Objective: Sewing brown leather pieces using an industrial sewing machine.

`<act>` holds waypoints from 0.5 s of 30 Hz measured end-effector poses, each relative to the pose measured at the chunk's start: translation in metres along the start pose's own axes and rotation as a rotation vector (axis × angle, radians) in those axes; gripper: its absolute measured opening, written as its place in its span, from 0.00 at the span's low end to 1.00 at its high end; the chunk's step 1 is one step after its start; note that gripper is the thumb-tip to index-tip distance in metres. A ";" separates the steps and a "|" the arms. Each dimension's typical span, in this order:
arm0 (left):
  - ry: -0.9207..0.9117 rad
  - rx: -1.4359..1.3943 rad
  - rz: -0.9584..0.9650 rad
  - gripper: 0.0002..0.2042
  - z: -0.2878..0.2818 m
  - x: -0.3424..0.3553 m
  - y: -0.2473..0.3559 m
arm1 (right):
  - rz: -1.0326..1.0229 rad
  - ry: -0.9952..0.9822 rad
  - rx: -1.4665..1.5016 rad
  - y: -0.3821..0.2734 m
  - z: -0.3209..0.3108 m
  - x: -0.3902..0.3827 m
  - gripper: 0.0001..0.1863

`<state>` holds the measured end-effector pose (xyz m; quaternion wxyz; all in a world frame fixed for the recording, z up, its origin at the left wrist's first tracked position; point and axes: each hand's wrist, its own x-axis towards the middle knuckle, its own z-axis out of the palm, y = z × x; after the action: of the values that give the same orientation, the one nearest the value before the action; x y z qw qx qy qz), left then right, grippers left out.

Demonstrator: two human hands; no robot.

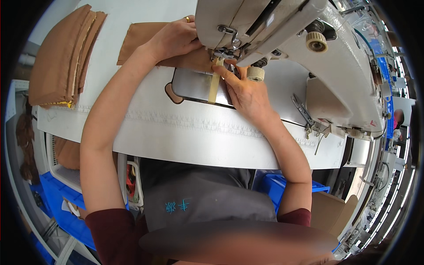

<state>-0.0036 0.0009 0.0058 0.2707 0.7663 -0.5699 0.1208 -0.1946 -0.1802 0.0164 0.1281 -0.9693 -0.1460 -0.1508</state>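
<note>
A brown fabric piece lies across the sewing machine bed and runs in beneath the presser foot. My left hand, its fingers bent, grips the fabric just left of the needle area; the machine head partly hides the fingertips. A narrow pale yellow tape hangs from the presser foot toward me over the metal plate. To the right of the foot, my right hand has its fingers closed at the tape's upper end, with one fingertip against it. Some of its other fingers are hidden near the foot.
The sewing machine fills the upper right. Thread snips lie on the table right of my right hand. Stacked brown fabric pieces stand at the far left. A printed ruler runs along the table's near side. Blue crates sit below.
</note>
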 end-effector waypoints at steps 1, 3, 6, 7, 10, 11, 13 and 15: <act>-0.010 0.007 -0.008 0.04 -0.001 0.000 0.000 | -0.003 0.004 -0.002 0.001 0.000 0.001 0.19; 0.006 -0.004 0.005 0.04 -0.002 0.000 0.000 | -0.011 0.030 0.030 0.002 0.000 0.002 0.18; 0.021 -0.019 0.002 0.04 -0.001 0.002 -0.002 | -0.051 0.105 0.049 0.002 0.002 0.007 0.18; 0.021 -0.020 -0.011 0.04 -0.001 0.003 -0.004 | -0.052 0.104 0.046 0.002 0.002 0.008 0.18; 0.024 -0.005 0.011 0.05 -0.007 0.008 0.000 | -0.045 0.126 0.053 0.001 -0.004 0.008 0.19; 0.039 -0.002 0.029 0.05 -0.007 0.009 0.001 | -0.036 0.103 0.047 0.000 -0.005 0.007 0.19; 0.052 0.108 0.013 0.06 -0.003 0.005 -0.002 | -0.019 0.060 0.085 0.003 -0.003 0.008 0.19; 0.114 0.037 0.043 0.07 -0.004 0.004 0.002 | -0.045 0.092 0.060 0.003 0.002 0.005 0.18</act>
<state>-0.0040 -0.0004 0.0116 0.2857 0.7506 -0.5677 0.1808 -0.1881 -0.1814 0.0157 0.1601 -0.9536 -0.1659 -0.1937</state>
